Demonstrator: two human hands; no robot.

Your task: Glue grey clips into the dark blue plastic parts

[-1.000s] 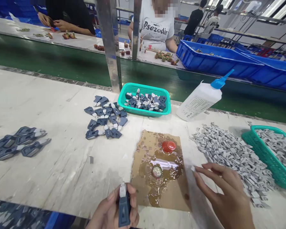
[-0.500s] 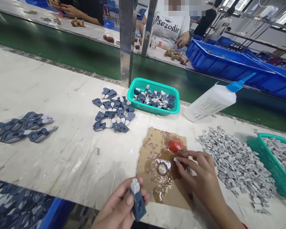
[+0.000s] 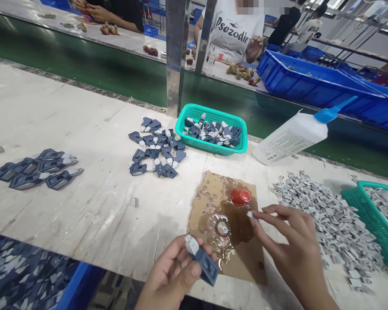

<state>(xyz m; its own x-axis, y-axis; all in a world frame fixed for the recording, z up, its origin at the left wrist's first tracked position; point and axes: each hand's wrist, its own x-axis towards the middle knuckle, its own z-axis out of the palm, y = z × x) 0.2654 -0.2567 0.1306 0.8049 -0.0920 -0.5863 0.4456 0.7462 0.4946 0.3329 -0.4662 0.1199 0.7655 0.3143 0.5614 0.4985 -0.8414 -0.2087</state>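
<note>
The white worktable (image 3: pixel 67 129) carried a heap of grey clips (image 3: pixel 330 215) at the right, a glue bottle (image 3: pixel 294 135) lying tilted behind, and a teal basket (image 3: pixel 213 148) of blue parts. A wet cardboard sheet (image 3: pixel 228 258) with a red cap (image 3: pixel 241 196) lay between the hands. The left hand (image 3: pixel 171 275) gripped a blue part (image 3: pixel 204 261) just beside the sheet. The right hand (image 3: pixel 291 245) pinched a small grey clip (image 3: pixel 249 214) over the glue puddle.

Left hand (image 3: pixel 173 275) gripping a blue-grey part (image 3: pixel 204 261), white tip up-left. Right hand (image 3: pixel 292 245) pinching a small grey piece (image 3: pixel 250 214) over wet brown cardboard (image 3: pixel 228 226), beside a red cap (image 3: pixel 241 196). Grey pieces (image 3: pixel 323 217) heaped right; glue bottle (image 3: pixel 294 135) lying behind.
</note>
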